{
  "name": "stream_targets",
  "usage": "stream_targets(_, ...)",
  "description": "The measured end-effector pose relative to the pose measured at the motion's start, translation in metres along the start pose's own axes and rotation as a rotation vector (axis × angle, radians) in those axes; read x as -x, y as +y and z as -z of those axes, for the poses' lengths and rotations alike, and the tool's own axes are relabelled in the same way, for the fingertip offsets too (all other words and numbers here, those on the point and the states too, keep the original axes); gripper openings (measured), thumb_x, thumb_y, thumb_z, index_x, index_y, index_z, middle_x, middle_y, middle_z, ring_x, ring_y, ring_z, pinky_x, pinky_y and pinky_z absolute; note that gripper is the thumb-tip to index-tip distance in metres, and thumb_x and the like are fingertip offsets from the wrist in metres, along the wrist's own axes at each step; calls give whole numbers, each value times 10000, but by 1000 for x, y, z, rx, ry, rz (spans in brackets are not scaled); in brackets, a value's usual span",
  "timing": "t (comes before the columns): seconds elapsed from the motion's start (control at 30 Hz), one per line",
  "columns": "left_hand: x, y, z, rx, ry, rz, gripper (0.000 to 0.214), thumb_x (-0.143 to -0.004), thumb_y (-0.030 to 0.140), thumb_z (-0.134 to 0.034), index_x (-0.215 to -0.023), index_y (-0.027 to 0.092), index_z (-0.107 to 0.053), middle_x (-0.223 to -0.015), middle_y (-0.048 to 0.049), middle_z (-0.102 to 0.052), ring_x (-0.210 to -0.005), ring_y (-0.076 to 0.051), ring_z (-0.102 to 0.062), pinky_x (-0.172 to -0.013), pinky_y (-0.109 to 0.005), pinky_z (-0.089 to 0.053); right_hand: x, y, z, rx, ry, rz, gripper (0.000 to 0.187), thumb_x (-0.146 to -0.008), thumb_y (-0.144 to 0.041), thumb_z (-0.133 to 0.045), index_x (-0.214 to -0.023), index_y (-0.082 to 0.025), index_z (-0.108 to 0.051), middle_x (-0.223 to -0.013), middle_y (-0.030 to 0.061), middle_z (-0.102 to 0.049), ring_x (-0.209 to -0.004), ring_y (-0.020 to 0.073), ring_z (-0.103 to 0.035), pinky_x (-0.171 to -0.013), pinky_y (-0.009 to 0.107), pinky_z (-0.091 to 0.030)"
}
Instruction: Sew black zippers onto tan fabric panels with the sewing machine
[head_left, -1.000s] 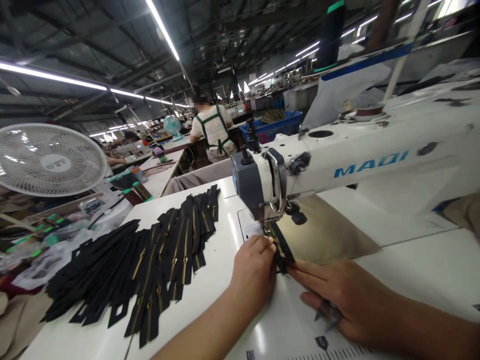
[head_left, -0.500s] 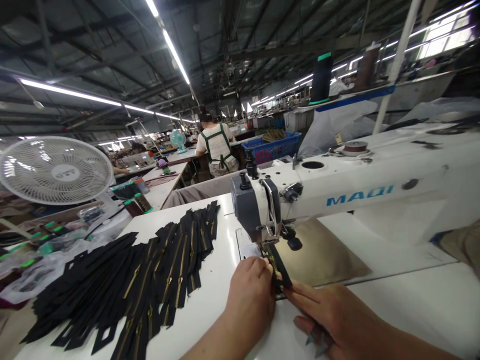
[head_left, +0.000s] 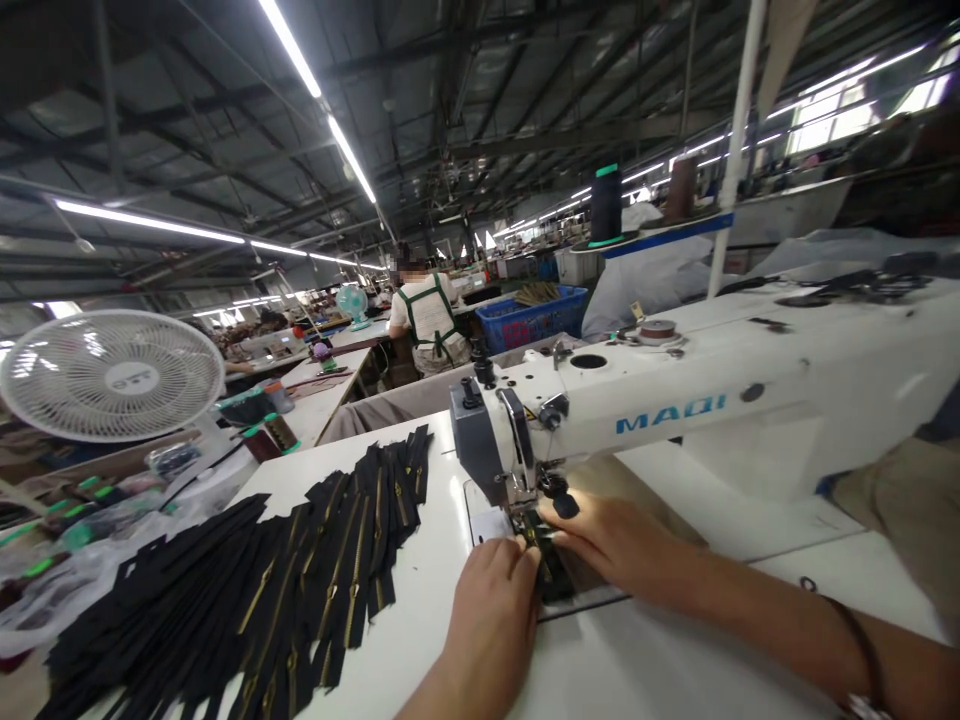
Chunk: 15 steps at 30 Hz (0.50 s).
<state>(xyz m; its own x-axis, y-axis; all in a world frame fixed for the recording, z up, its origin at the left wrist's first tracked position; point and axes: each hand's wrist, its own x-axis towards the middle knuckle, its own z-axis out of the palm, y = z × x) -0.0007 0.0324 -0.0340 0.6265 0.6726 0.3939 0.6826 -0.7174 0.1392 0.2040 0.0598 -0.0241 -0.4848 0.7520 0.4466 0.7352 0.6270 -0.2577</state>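
A black zipper piece (head_left: 551,578) with gold teeth lies under the presser foot of a white MAQI sewing machine (head_left: 675,405). My left hand (head_left: 491,620) has its fingers curled, pinching the zipper's near left edge. My right hand (head_left: 619,545) lies over the zipper just right of the needle, fingers pressed together on it. A tan cloth under the machine arm is mostly hidden by my right hand. A large fanned pile of black zippers (head_left: 247,585) lies on the white table (head_left: 427,600) to the left.
A white desk fan (head_left: 112,375) stands at the far left beside thread spools (head_left: 266,432) and plastic bags. A person in a green apron (head_left: 427,310) sits at a table behind. A blue crate (head_left: 529,320) and a thread cone (head_left: 604,205) stand beyond the machine.
My right hand moved forward from the table's near edge up onto the zipper beside the needle. My left hand stayed at the zipper. The camera tilted upward.
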Motion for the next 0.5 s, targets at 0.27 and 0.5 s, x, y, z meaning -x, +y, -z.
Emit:
stream_targets(0.27,-5,4,6,-97,-83,11,337,-826,63,-540,-1145,169,-570,-1034,-112,-602,-917,-265,-562,-768,-424,-525,-7,6,-11,-13,5,35,222,-908,-259,-505,-854,-211,-715,-775,43,-667,-692,180,-590,-574,281,-326)
stream_targets(0.5,-8,2,12,-77,-105,-53,323,-854,75,-472,-1153,164,-557,-1085,-123,-577,-979,-263,-537,-830,-446,-498,-5,4,-13,29,44,57,212,-910,-275,-514,-882,-220,-717,-776,19,-661,-662,143,-561,-573,256,-313)
